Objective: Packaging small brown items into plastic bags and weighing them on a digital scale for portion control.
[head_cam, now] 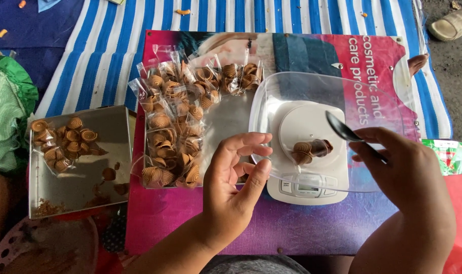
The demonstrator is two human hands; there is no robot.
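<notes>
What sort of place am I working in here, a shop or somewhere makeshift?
Likely a makeshift floor-level packing spot, not a shop counter: a striped mat on bare ground, a printed banner as work surface, a kitchen scale with clear bowl, and rows of small snack bags.

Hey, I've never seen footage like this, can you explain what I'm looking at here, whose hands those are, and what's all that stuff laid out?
There is no machine here: this is one picture from a camera worn on a person's head, looking down at their own two bare hands. The left hand is open and empty, curled beside a clear plastic bowl. The bowl sits on a small white kitchen scale and holds a few brown ridged shell-shaped snacks. The right hand holds a dark spoon over the bowl. To the left lie many small clear packets filled with the same snacks, and a metal tray with loose ones. Everything rests on a pink printed sheet over a blue-and-white striped mat.
</notes>
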